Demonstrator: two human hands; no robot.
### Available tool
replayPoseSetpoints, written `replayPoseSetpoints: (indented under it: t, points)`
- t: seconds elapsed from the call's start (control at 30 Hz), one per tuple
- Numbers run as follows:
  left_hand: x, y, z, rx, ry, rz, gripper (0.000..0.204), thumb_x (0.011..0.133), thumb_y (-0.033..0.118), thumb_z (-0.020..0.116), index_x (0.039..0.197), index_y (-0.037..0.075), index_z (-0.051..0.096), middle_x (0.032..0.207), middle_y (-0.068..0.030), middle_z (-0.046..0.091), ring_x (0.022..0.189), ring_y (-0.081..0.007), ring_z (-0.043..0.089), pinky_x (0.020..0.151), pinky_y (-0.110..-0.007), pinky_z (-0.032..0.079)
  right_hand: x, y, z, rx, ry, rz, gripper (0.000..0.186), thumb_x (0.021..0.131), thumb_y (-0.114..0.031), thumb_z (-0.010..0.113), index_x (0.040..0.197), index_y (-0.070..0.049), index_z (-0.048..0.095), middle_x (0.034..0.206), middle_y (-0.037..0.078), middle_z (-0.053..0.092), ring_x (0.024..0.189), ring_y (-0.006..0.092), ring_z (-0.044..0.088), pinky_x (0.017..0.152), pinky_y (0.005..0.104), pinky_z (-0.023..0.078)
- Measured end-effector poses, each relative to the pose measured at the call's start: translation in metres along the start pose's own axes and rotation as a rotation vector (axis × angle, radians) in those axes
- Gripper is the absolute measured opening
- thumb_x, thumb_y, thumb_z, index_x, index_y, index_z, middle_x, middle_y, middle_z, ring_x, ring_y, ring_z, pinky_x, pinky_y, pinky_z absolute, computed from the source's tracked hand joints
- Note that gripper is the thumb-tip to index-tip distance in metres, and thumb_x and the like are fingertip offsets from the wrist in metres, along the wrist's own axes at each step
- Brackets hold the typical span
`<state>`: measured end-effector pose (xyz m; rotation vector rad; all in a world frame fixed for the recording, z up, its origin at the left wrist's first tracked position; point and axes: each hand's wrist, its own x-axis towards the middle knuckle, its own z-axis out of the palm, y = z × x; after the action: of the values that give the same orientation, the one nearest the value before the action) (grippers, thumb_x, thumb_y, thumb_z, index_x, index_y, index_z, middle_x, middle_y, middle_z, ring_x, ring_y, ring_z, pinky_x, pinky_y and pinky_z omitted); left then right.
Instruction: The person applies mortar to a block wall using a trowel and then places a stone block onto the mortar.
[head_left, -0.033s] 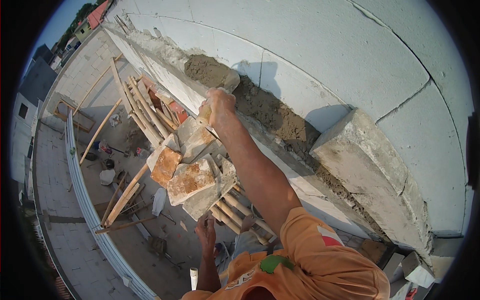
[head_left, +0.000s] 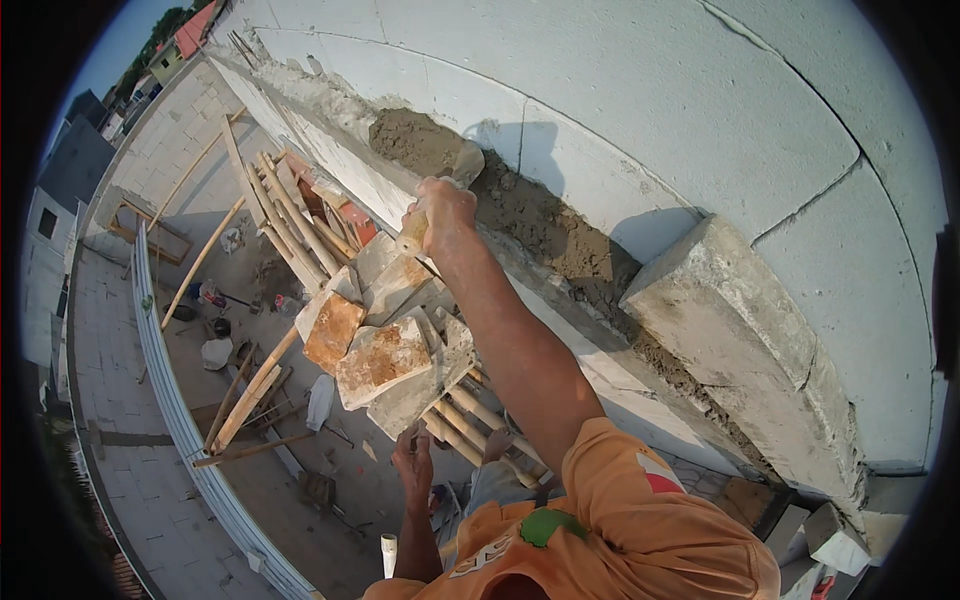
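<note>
My right hand (head_left: 443, 212) is closed around the wooden handle of a trowel (head_left: 467, 163). The trowel's blade touches wet grey mortar (head_left: 540, 225) spread along the top of a low wall, against a taller pale block wall. Behind the blade, mortar lies in a rough heap (head_left: 410, 138); on the near side it forms a flatter bed reaching a large grey block (head_left: 725, 310) set on the ledge. My left hand (head_left: 412, 460) hangs low beside a stack of broken blocks (head_left: 385, 360), fingers loosely curled and apart, with nothing visible in it.
Bamboo poles (head_left: 290, 215) form scaffolding left of the wall, with more poles under the broken blocks. Far below lies a floor (head_left: 350, 480) with scattered tools and debris. Long pale pipes (head_left: 185, 420) run along the left. Loose blocks (head_left: 835, 540) sit at the lower right.
My right hand and the trowel have shifted slightly to the right along the mortar. My left hand is almost unmoved.
</note>
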<state>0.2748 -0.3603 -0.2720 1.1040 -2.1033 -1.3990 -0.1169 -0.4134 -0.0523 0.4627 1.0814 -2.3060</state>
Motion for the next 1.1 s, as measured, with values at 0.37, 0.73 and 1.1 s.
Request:
replayPoseSetpoints:
  t: [0.37, 0.73, 1.1]
  points:
    - [0.000, 0.015, -0.002, -0.001, -0.081, -0.041, 0.035, 0.092, 0.014, 0.066, 0.120, -0.006, 0.065, 0.103, -0.0179, 0.069, 0.086, -0.0188, 0.066, 0.075, -0.033, 0.053, -0.077, -0.040, -0.087, 0.018, 0.024, 0.070, 0.017, 0.081, -0.003, 0.064, 0.094, 0.000, 0.053, 0.074, 0.010, 0.053, 0.056, 0.0211, 0.056, 0.047, 0.0357, 0.048]
    - [-0.004, 0.012, 0.001, 0.062, -0.178, -0.041, 0.036, 0.091, 0.017, 0.068, 0.118, -0.006, 0.065, 0.099, -0.0186, 0.068, 0.089, -0.0254, 0.071, 0.077, -0.035, 0.055, -0.124, -0.061, -0.168, 0.104, -0.115, 0.063, 0.022, 0.086, -0.012, 0.063, 0.103, -0.001, 0.053, 0.084, 0.008, 0.054, 0.064, 0.0175, 0.057, 0.050, 0.0310, 0.048]
    - [0.003, 0.057, -0.007, 0.213, -0.251, -0.053, 0.035, 0.088, 0.013, 0.069, 0.118, -0.005, 0.066, 0.108, -0.0240, 0.069, 0.092, -0.0300, 0.072, 0.076, -0.036, 0.057, -0.153, -0.068, -0.218, 0.112, -0.128, 0.082, 0.031, 0.088, -0.017, 0.065, 0.111, -0.001, 0.053, 0.088, 0.008, 0.055, 0.065, 0.0161, 0.055, 0.050, 0.0296, 0.046]
